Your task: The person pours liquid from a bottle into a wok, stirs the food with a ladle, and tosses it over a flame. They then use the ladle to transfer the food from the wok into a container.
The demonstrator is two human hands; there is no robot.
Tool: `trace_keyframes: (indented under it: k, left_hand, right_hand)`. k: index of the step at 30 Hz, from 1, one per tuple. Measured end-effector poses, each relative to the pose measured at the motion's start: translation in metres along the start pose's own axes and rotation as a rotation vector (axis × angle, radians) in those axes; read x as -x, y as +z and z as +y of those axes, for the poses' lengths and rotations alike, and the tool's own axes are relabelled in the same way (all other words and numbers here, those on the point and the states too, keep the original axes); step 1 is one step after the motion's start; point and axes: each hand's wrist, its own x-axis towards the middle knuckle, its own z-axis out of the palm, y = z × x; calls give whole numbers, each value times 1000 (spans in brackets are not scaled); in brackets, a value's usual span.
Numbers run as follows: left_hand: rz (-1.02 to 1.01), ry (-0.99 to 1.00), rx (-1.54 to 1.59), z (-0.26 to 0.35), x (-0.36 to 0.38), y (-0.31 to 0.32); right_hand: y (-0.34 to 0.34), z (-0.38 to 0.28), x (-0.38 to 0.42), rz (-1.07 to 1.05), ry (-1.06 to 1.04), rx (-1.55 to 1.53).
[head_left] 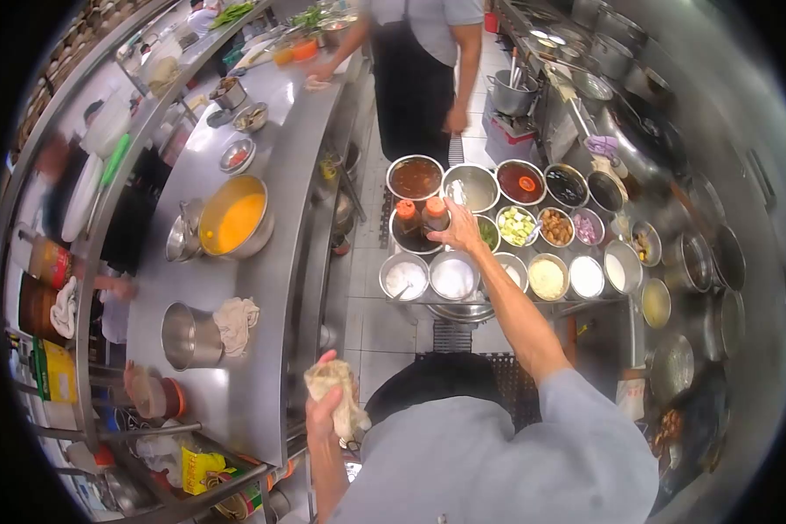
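Observation:
My left hand (325, 415) is closed round a crumpled beige cloth (339, 393), low and to the left of my body. Stretched forward, my right hand (463, 230) has its fingers on a dark sauce bottle (435, 212) with an orange cap. A similar orange-capped bottle (406, 212) is just left of it, and both stand in a round metal pot (410, 245). Around them are metal pots of red-brown sauce (415, 176), green vegetable pieces (517, 225), brown chunks (556, 227) and white powder (453, 278).
A long steel counter (275, 288) runs along the left, bearing a bowl of orange liquid (236, 218), an upright metal pot (192, 336) and a cloth (236, 325). A person in a black apron (415, 87) stands ahead. Stoves and woks (672, 367) line the right side.

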Motion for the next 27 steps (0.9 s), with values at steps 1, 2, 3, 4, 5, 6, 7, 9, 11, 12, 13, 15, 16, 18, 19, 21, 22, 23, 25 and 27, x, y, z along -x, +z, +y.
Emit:
trace_keyframes:
  k: [1, 2, 3, 4, 5, 6, 7, 9, 11, 12, 13, 15, 16, 18, 19, 21, 22, 23, 25, 27]
  left_hand:
    - [50, 22, 47, 0, 4, -3]
    - [97, 42, 93, -2, 7, -7]
    - [94, 48, 89, -3, 9, -9]
    - [104, 27, 126, -8, 8, -10]
    - [108, -1, 163, -12, 5, -10]
    - [66, -11, 150, -17, -1, -10]
    - [34, -32, 147, -20, -9, -11]
    - [-59, -151, 143, -25, -24, -4]
    - [-115, -245, 65, -29, -42, 10]
    - [-175, -289, 27, -31, -54, 19]
    - [-237, -328, -10, -34, -67, 28]
    - [-369, -387, -41, -42, -86, 51]
    - [-436, -400, -58, -49, -95, 61]
    - [-562, -436, -39, -66, -106, 92]
    - [-569, -489, -47, -75, -106, 107]
    - [-697, -628, 27, -98, -107, 131]
    - [-773, -682, 56, -110, -103, 142]
    - [-819, -727, 43, -120, -97, 152]
    - [-900, -892, 99, -136, -73, 175]
    - [-981, -998, 135, -149, -47, 199]
  right_hand:
    - [2, -3, -7, -104, 52, -61]
    - [13, 0, -9, -23, 74, -130]
    - [17, -3, -10, -18, 70, -134]
    - [19, -4, -11, 0, 78, -144]
    - [19, -2, -10, 22, 93, -149]
    - [18, -2, -10, 97, 115, -231]
    - [15, 1, -9, 160, 81, -417]
    - [-22, -3, 4, 264, -43, -553]
    - [-74, 3, 31, 246, -59, -693]
    - [-104, 7, 55, 357, -34, -636]
    - [-127, 10, 80, 466, -14, -576]
    - [-168, 36, 142, 478, 52, -775]
    - [-207, 16, 178, 500, 1, -946]
    - [-250, 21, 250, 666, -35, -941]
    - [-267, 18, 288, 785, -25, -955]
    - [-298, 2, 368, 950, 188, -835]
    - [-314, -5, 406, 1007, 314, -662]
    - [-323, 8, 452, 1097, 478, -460]
    - [-352, 0, 522, 1014, 865, -445]
    - [-367, 12, 583, 798, 1117, -114]
